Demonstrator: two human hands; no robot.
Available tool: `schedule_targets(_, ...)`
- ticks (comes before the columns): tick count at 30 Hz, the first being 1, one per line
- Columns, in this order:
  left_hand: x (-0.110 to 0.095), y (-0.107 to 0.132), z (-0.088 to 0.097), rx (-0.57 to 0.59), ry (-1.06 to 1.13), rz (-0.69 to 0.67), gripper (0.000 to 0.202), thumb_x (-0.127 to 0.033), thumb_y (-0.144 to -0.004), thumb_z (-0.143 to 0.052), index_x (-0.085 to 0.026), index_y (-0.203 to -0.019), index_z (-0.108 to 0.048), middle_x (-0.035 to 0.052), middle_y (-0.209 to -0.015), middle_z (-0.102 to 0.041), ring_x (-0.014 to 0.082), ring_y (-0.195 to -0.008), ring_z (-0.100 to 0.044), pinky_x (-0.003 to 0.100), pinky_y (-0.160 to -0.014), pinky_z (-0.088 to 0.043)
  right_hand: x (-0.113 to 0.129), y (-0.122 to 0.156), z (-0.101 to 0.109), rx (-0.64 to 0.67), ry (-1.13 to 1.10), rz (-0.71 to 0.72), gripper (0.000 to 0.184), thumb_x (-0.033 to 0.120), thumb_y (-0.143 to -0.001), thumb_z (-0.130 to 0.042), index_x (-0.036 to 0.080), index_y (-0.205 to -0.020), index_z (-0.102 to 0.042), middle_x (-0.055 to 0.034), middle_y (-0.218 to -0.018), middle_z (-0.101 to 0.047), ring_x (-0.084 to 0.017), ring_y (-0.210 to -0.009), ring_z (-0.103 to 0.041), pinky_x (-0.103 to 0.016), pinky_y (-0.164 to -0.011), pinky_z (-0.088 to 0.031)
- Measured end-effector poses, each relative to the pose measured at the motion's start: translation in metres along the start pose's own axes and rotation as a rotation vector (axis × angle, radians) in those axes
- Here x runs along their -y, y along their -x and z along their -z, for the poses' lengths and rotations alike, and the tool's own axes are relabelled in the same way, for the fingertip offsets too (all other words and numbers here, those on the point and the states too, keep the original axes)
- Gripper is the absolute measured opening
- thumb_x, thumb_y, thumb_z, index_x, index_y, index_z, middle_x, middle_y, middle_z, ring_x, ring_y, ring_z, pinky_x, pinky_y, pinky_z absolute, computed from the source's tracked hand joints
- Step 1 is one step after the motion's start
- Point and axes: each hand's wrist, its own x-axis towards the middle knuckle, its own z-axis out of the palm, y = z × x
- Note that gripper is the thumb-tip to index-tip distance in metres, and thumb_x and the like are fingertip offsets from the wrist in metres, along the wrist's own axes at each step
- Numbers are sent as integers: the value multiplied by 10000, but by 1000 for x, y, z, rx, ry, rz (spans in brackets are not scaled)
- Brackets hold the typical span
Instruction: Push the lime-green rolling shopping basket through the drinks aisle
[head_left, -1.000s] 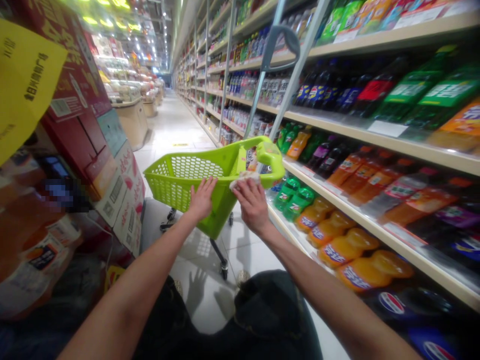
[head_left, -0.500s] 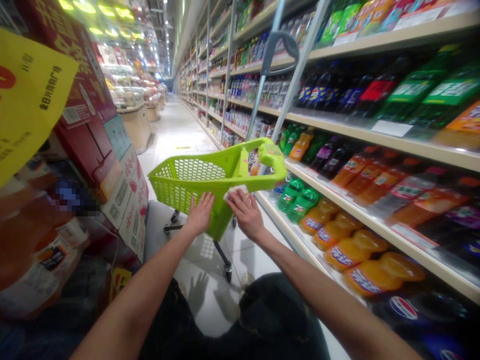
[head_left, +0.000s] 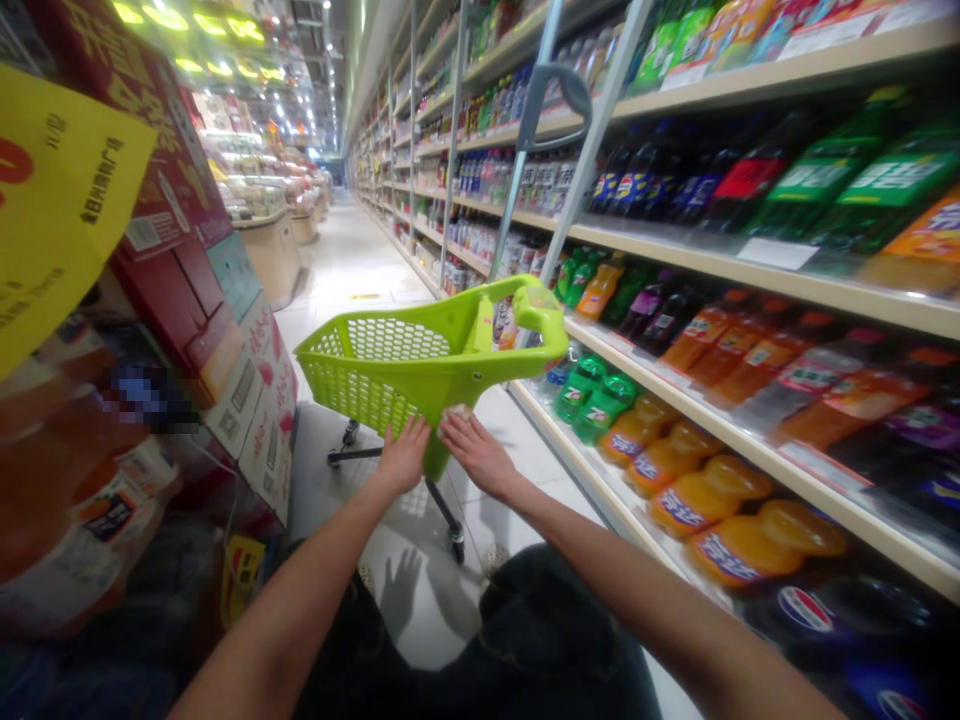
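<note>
The left hand (head_left: 406,456) lies flattened, fingers extended, on the lower near side of the bright-green perforated plastic shopping cart (head_left: 444,385); the right hand (head_left: 481,454) holds a crumpled white cloth (head_left: 457,411) beneath its fingers against that side. The cart stands on pale floor tiles (head_left: 352,270), beside the beige shelving unit's (head_left: 862,290) front edge.
</note>
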Motion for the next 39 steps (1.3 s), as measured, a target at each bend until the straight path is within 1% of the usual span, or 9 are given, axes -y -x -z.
schedule_targets(6,2,-2,8,-123,0,124,671,-81,-738,-371,-126,-1394,-235,72,-1489,-200,226,-1373,-144,553,-1082,-156,-27,-44,45,-210,69,-203,433,71,-863,-372,149,-1277,-471,-110,-1352,-448,-239,-1351,-206,-507,-1083,-216)
schedule_targets(9,-1,-2,13,-160,-11,145,677,-106,-744,-375,-116,-1401,-212,75,-1494,-182,227,-1377,-124,543,-1087,-149,-28,-46,35,-162,79,-178,404,79,-863,-388,138,-1246,-501,-108,-1345,-457,-246,-1330,-265,-508,-1083,-221)
schedule_targets(13,-2,3,14,-172,-28,125,674,-110,-747,-371,-121,-1402,-213,77,-1493,-187,228,-1377,-123,527,-1092,-144,-11,-21,6,-39,14,-66,344,95,-856,-420,129,-1164,-569,-106,-1295,-514,-239,-1285,-358,-492,-1061,-285)
schedule_targets(15,-1,4,14,-169,-21,121,674,-108,-742,-371,-114,-1399,-221,79,-1491,-193,230,-1375,-131,527,-1091,-147,-5,-10,3,-44,-11,-41,337,91,-855,-413,138,-1139,-588,-98,-1267,-542,-227,-1281,-366,-472,-1050,-310)
schedule_targets(23,-13,-2,25,-223,29,125,687,-124,-728,-386,-88,-1394,-223,81,-1495,-174,235,-1378,-114,531,-1095,-137,-41,-23,62,-461,100,-417,420,87,-862,-359,200,-1233,-521,-87,-1329,-482,-197,-1362,-169,-502,-1088,-190)
schedule_targets(27,-20,-3,22,-226,22,94,667,-138,-741,-386,-96,-1390,-238,82,-1491,-193,235,-1377,-119,533,-1095,-133,-38,-32,48,-349,118,-373,407,89,-870,-366,192,-1232,-521,-83,-1322,-490,-195,-1355,-197,-491,-1094,-185)
schedule_targets(34,-6,8,10,-194,-20,126,677,-143,-725,-398,-101,-1386,-259,90,-1484,-218,251,-1372,-139,538,-1086,-152,3,-10,-3,-57,-63,-160,376,60,-844,-401,154,-1166,-569,-101,-1285,-526,-206,-1298,-339,-475,-1066,-271)
schedule_targets(36,-1,9,9,-191,-26,132,680,-149,-727,-395,-103,-1390,-251,88,-1485,-213,256,-1372,-137,541,-1084,-156,7,-3,-3,-47,-94,-121,367,56,-842,-394,150,-1138,-588,-103,-1256,-552,-203,-1288,-356,-464,-1053,-300)
schedule_targets(39,3,9,9,-181,-32,141,693,-146,-721,-397,-109,-1395,-237,86,-1489,-203,259,-1373,-130,545,-1083,-155,1,-8,13,-143,-106,-173,388,76,-858,-368,174,-1177,-565,-94,-1276,-535,-198,-1319,-297,-465,-1061,-288)
